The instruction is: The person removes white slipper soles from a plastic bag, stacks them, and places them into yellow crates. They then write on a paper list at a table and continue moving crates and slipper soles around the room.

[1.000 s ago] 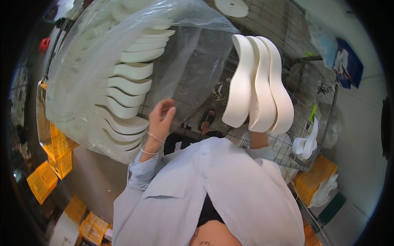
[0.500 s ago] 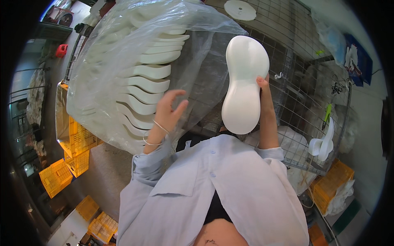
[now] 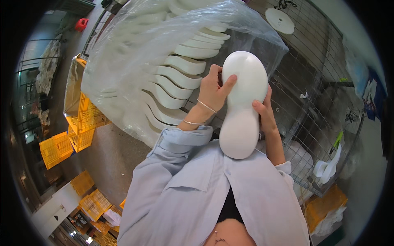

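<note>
A glossy white shoe sole (image 3: 245,86) stands lengthwise before my body, its smooth face toward me. My left hand (image 3: 215,88) grips its upper left edge, thumb lying on the face and fingers behind. On the opposite edge, near the narrow waist, my right hand (image 3: 264,112) holds it with the thumb in front; the other fingers are partly hidden behind the sole. Just left of my hands, several similar white soles (image 3: 182,78) lie stacked in a curved row inside a clear plastic bag (image 3: 123,74).
Beneath lies a wire mesh rack (image 3: 316,78). It carries a white round disc (image 3: 280,21) at the far right, and white curved pieces (image 3: 327,167) beside a green-handled tool (image 3: 338,140) at the near right. Yellow crates (image 3: 56,149) stand on the floor at left, another crate (image 3: 324,207) lower right.
My left hand, free with fingers apart before, has moved right and taken hold of the sole. The sole has come nearer my body. The view has shifted, so the surroundings sit differently.
</note>
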